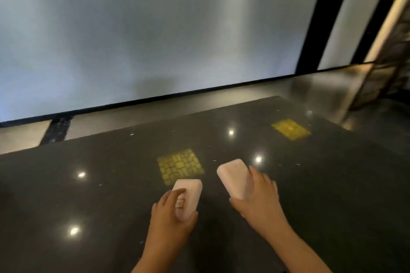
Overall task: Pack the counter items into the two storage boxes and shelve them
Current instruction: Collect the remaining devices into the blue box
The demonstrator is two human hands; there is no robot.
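Observation:
Two pale pink rounded blocks, like soap bars, are above the dark polished counter point(88, 195). My left hand point(170, 213) grips the left pink block point(190, 193), thumb on one side and fingers curled over its top; a small orange mark shows on it. My right hand point(259, 197) grips the right pink block point(235, 178) from its right side, and the block tilts up to the left. No storage box is in view.
Two yellow patterned squares point(180, 165) point(290, 128) glow in the counter top, among bright light spots. Beyond the counter's far edge lie a glossy floor and a pale grey wall point(155, 29) with a black skirting. Dark vertical panels point(321, 26) stand at the right.

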